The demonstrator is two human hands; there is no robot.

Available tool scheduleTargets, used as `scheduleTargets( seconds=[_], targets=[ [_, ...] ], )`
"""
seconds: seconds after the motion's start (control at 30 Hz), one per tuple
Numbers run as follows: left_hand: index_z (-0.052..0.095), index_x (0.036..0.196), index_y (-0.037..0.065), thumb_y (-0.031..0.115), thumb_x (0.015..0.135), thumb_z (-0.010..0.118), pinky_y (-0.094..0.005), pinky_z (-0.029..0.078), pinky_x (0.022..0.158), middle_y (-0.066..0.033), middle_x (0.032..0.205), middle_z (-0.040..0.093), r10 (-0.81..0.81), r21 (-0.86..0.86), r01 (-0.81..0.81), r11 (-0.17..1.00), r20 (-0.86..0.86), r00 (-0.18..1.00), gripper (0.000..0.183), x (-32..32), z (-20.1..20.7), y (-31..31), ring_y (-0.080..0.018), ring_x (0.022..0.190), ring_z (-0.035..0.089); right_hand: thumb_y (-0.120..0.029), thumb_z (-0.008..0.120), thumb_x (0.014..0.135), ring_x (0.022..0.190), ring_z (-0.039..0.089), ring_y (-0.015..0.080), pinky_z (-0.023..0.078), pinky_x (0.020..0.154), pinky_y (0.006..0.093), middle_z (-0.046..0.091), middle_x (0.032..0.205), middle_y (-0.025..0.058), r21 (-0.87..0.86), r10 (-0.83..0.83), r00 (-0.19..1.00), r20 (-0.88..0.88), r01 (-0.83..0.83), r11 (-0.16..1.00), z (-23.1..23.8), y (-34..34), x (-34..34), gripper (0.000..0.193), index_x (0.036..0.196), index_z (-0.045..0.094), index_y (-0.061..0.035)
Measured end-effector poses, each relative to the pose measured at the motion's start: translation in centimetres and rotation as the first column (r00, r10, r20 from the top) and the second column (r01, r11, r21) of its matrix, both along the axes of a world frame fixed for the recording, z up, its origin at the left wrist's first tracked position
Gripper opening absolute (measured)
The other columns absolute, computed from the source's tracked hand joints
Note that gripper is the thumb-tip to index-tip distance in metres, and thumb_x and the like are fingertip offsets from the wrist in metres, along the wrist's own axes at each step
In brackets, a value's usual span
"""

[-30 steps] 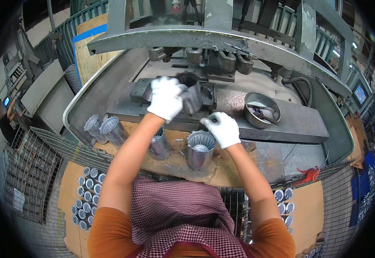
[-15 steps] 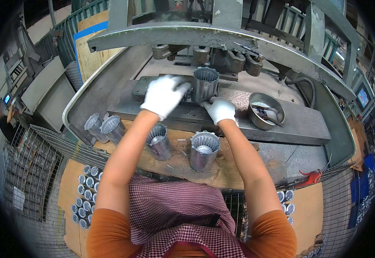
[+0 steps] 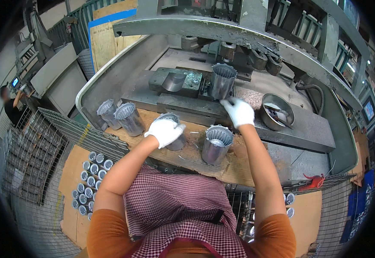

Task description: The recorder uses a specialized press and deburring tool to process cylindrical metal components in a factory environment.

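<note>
My left hand, in a white glove, lies over the top and front of a ribbed metal cylinder on the wooden board; its thumb is spread, its other fingers partly hidden. The gloved right hand is at the foot of another ribbed cylinder, which stands upright on the machine bed. Its fingers are loosely apart and close to the base; contact cannot be made out. A steel block with a curved hollow sits left of that cylinder. Similar cylinders stand on the board: one at right, two at left.
A metal bowl with tools sits right of my right hand. The machine's grey crossbeam spans overhead, clamps beneath it. A red-handled tool lies at right. Many cylinders stand on cardboard at lower left. Another person is far left.
My left hand has moved from beside the machine block back and down to the cylinder on the board. My right hand stays by the machine cylinder's base. The whole view has shifted slightly.
</note>
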State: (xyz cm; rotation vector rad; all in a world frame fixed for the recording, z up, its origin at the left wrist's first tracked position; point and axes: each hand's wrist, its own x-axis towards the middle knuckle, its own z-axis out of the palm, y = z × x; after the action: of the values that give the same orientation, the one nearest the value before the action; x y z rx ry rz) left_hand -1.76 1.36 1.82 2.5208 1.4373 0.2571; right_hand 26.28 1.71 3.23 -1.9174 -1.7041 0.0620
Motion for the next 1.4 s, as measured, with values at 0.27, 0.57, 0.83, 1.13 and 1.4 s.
scheduleTargets(
  seconds=[0.27,0.57,0.83,1.13,1.4],
  targets=[
    [0.067,0.102,0.003,0.023,0.089,0.059,-0.0301,0.051,0.077,-0.008,0.103,0.068,0.591,-0.578,0.153,0.801,0.804,-0.059,0.025,-4.9,0.7,1.3,-0.0143,0.092,0.063,-0.022,0.072,0.082,0.081,0.065,0.0321,0.051,0.075,0.0378,0.068,0.087,0.0171,0.346,-0.324,0.946,-0.014,0.308,0.886,-2.2,-19.1,12.3,0.021,0.088,0.07,-0.0014],
    [0.061,0.12,-0.004,0.037,0.088,0.061,-0.0334,0.043,0.094,-0.0161,0.123,0.062,0.24,-0.131,-0.215,0.968,0.741,0.627,0.052,1.2,2.3,10.4,-0.0269,0.11,0.058,-0.028,0.066,0.089,0.069,0.06,0.0277,0.047,0.069,0.0364,0.066,0.08,0.0183,0.08,-0.609,0.765,-0.207,0.634,0.769,-6.7,-26.8,20.2,0.031,0.088,0.067,0.0029],
    [0.069,0.108,0.001,0.052,0.082,0.063,-0.0394,0.047,0.09,-0.0235,0.111,0.065,0.301,0.079,-0.345,0.935,0.338,0.892,0.057,3.9,0.2,13.6,-0.0378,0.104,0.062,-0.031,0.065,0.089,0.065,0.058,0.0265,0.045,0.067,0.0362,0.065,0.077,0.0187,0.149,-0.646,0.757,-0.1,0.653,0.743,-6.2,-26.9,18.8,0.034,0.084,0.067,0.0028],
    [0.071,0.097,0.001,0.056,0.08,0.064,-0.0388,0.048,0.088,-0.022,0.106,0.066,0.327,0.155,-0.359,0.92,0.2,0.924,0.058,4.5,1.7,12.0,-0.0358,0.1,0.062,-0.031,0.065,0.088,0.076,0.063,0.0335,0.048,0.073,0.037,0.067,0.084,0.0195,0.146,-0.668,0.73,-0.147,0.684,0.715,-6.8,-26.3,19.5,0.034,0.089,0.069,0.0027],
    [0.069,0.105,0.004,0.061,0.078,0.063,-0.0387,0.048,0.091,-0.0215,0.112,0.064,0.343,0.199,-0.366,0.909,0.139,0.929,0.064,4.5,1.7,11.1,-0.0345,0.105,0.061,-0.032,0.064,0.089,0.075,0.061,0.0359,0.047,0.072,0.0403,0.065,0.082,0.0201,0.225,-0.66,0.747,-0.081,0.658,0.718,-6.7,-26.5,19.1,0.034,0.084,0.068,0.0013]
  ],
)
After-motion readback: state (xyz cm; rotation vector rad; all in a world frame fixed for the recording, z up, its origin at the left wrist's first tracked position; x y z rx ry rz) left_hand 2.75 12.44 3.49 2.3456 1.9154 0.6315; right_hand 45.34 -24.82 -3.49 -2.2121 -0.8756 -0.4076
